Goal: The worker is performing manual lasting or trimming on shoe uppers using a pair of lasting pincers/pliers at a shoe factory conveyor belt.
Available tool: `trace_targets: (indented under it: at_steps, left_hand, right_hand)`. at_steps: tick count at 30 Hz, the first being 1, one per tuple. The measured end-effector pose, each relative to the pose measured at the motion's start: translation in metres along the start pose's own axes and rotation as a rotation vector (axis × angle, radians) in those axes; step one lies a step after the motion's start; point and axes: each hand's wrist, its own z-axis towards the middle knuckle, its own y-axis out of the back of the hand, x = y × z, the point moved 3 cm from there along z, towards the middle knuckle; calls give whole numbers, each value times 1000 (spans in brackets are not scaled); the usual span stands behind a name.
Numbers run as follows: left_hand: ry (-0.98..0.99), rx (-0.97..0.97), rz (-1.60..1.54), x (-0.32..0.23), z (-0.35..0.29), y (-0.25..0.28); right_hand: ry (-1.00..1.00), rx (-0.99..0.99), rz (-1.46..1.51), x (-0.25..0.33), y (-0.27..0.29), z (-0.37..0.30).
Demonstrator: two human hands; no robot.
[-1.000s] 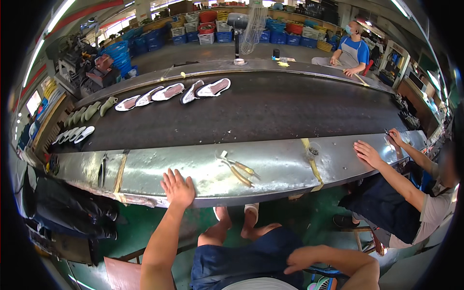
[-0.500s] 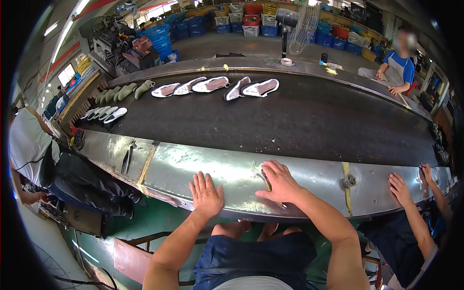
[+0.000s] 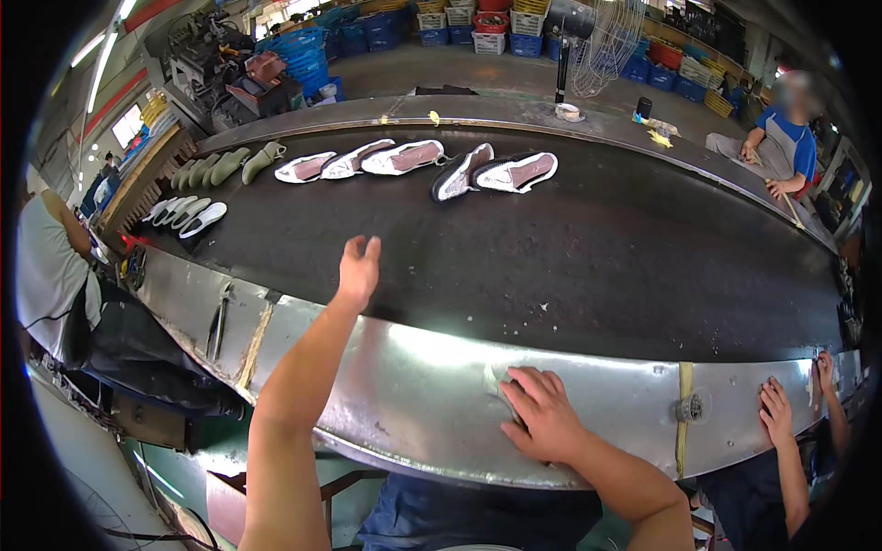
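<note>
My left hand (image 3: 360, 268) is stretched out over the dark conveyor belt (image 3: 413, 275), its fingers apart and holding nothing. The nearest shoes, white-edged slip-ons with pinkish insoles (image 3: 402, 158), lie farther back on the belt. My right hand (image 3: 544, 415) rests on the metal ledge (image 3: 413, 395) with its fingers curled over a pair of pliers (image 3: 496, 378). Only the pale curved jaws show beside the fingers; the handles are mostly hidden under the hand.
Olive shoes (image 3: 230, 165) and white-lined shoes (image 3: 202, 220) stand at the belt's left end. A dark tool (image 3: 218, 321) lies on the ledge, left. A small cup (image 3: 691, 409) and a neighbour's hands (image 3: 776, 410) are at the right. Another person (image 3: 781, 138) sits across the belt.
My left hand has lifted off the metal ledge and reached forward and left over the belt. My right hand stays at the pliers. The view has shifted, and the ledge appears lower.
</note>
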Motion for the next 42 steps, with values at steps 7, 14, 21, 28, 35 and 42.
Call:
trace_targets:
  at_steps: [7,14,21,28,35,42]
  left_hand:
    - [191,-160,1,33,141,-48]
    - [252,-140,-314,80,267,-64]
    - [154,-14,-275,64,314,-119]
    - [-311,239,263,78,326,-56]
    - [-174,-111,907,74,334,-31]
    - [-227,279,784,73,357,-8]
  right_hand:
    - [-82,70,54,-8,0,6]
    - [-156,134,137,-15,-15,9]
    - [-190,181,102,-14,-8,22]
    - [-116,128,209,-25,-16,32]
    - [-76,81,58,-22,-19,16]
    - [-104,88,176,-10,-25,33]
